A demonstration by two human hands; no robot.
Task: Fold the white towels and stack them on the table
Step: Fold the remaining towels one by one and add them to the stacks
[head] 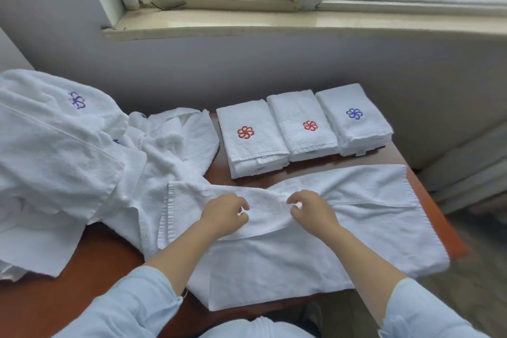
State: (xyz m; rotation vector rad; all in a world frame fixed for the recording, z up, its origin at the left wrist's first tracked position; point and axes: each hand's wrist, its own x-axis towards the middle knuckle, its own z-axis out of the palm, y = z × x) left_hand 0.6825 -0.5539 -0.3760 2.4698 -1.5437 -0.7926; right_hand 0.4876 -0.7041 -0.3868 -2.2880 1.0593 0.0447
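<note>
A white towel (315, 255) lies half-folded and rumpled on the counter (82, 296), beneath both hands. The left hand (223, 214) and the right hand (314, 210) each pinch its upper layer. One corner overhangs the counter edge to the right of the right hand. Folded stacks (304, 123) sit beyond the hands, and loose towels (68, 159) lie left of the left hand.

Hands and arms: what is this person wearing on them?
The left hand and right hand are bare, with no gloves, rings or watch showing. A light blue left sleeve and matching right sleeve are pushed up, leaving the forearms uncovered.
</note>
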